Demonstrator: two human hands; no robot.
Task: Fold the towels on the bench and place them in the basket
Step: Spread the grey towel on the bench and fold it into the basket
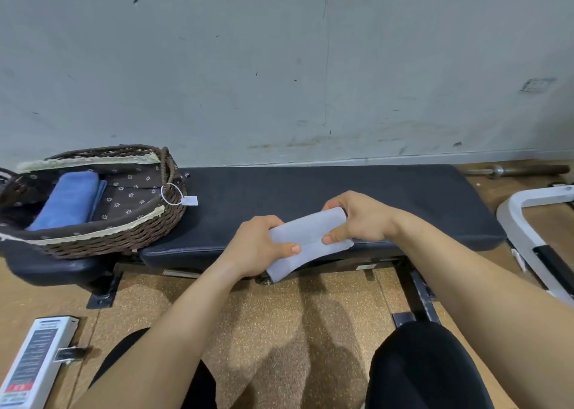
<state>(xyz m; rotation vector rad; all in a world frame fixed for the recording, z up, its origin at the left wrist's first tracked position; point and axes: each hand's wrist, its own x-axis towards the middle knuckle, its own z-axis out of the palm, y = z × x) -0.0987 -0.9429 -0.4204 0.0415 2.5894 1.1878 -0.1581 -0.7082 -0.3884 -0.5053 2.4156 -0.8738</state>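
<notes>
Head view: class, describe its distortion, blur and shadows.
Head view: wide-angle distortion bows the black padded bench; the folded white towel gripped by the left hand and right hand looks blurred; diffuse shadows fall on the speckled brown floor.

two towels point(306, 240) point(66, 200), one basket point(124, 237), one bench point(372, 197)

folded white towel point(306, 244), blue towel point(66, 202) in basket point(124, 237)

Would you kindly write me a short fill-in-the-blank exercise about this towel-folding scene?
1. The left hand and right hand grip a folded towel coloured ____.
2. The wicker basket holds a stored towel coloured ____.
3. The wicker basket sits on the ____ end of the bench.
Missing words: white; blue; left.
</notes>
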